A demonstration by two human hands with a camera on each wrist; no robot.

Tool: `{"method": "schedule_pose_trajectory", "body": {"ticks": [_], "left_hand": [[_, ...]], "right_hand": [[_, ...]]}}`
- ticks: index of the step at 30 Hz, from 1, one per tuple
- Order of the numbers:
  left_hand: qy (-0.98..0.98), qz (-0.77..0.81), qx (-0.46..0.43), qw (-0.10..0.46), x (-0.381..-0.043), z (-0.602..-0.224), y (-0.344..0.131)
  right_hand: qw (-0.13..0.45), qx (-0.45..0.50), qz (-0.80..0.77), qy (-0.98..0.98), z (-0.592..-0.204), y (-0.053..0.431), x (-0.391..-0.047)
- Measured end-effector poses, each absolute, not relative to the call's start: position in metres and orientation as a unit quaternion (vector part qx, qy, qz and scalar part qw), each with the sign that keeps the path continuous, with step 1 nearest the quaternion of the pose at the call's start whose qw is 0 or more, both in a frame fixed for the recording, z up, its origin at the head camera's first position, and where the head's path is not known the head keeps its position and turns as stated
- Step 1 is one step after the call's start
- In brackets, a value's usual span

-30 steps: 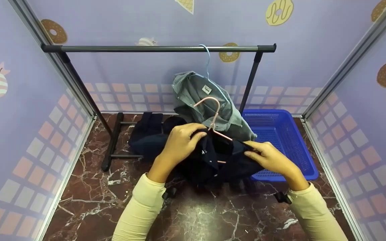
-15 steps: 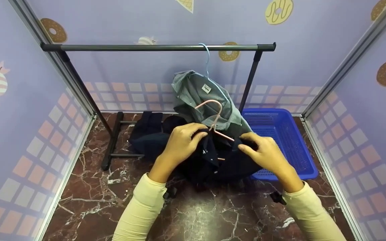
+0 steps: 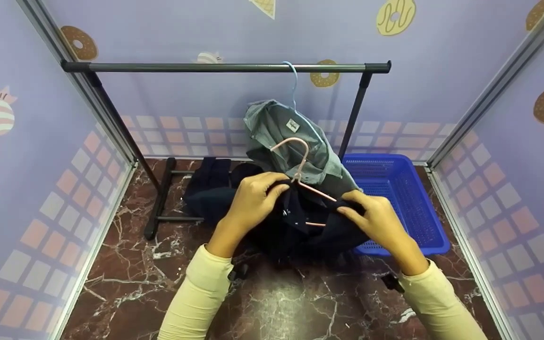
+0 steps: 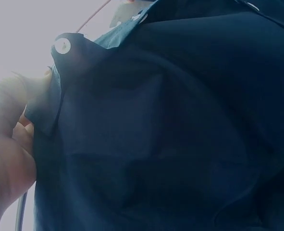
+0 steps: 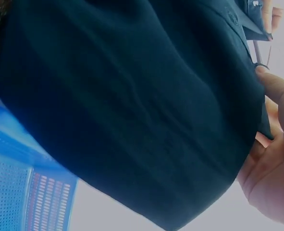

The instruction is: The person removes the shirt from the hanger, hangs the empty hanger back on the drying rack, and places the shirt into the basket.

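Observation:
A dark navy shirt (image 3: pixel 272 236) with white buttons hangs between both hands, a pink hanger (image 3: pixel 317 191) partly inside its collar opening. My left hand (image 3: pixel 254 198) pinches the collar beside the hanger's neck; in the left wrist view a button (image 4: pixel 63 45) shows near the thumb. With thumb and fingers, my right hand (image 3: pixel 373 215) pinches the shirt's right edge near the end of the hanger's arm. The right wrist view shows the cloth (image 5: pixel 146 110) draping down from that hand. The hanger's hook stands free above the shirt; its left arm is hidden.
A black clothes rack (image 3: pixel 182 68) stands behind, with a grey-green shirt (image 3: pixel 272 127) hanging from it on a light blue hanger (image 3: pixel 294 85). A blue basket (image 3: pixel 420 208) sits on the floor at right. Dark folded clothes (image 3: pixel 208 198) lie at the rack's base.
My right hand shifted left along the shirt's edge and took a fresh pinch nearer the hanger's arm. The left hand kept its hold on the collar; the hook tilted slightly.

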State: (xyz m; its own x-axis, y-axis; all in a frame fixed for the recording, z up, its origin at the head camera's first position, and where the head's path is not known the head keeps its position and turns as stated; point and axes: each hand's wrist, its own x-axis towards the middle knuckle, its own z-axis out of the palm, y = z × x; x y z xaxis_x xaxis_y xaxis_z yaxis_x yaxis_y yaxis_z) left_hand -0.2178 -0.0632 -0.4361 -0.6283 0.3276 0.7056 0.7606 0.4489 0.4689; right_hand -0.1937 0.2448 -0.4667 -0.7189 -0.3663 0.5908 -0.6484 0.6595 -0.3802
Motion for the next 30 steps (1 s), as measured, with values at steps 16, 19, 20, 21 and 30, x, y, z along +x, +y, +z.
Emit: {"method": "schedule_pose_trajectory", "body": {"ticks": [16,19,20,21,30], "left_hand": [[-0.797,-0.422,-0.331,0.278,-0.219,-0.436,-0.076],[-0.796,-0.423,-0.329,0.282,-0.220,-0.437,-0.078],[-0.796,-0.425,-0.328,0.282,-0.220,-0.437,-0.079],[-0.796,-0.426,-0.327,0.281,-0.220,-0.437,-0.080],[-0.793,-0.433,-0.327,0.276,-0.221,-0.434,-0.086]], "right_hand": [[0.233,0.279,0.369,-0.856,-0.482,0.268,-0.196],[0.226,0.278,0.381,-0.852,-0.483,0.272,-0.196],[0.226,0.277,0.386,-0.850,-0.484,0.273,-0.196],[0.226,0.276,0.391,-0.848,-0.484,0.273,-0.196],[0.233,0.255,0.425,-0.837,-0.486,0.275,-0.195]]}}
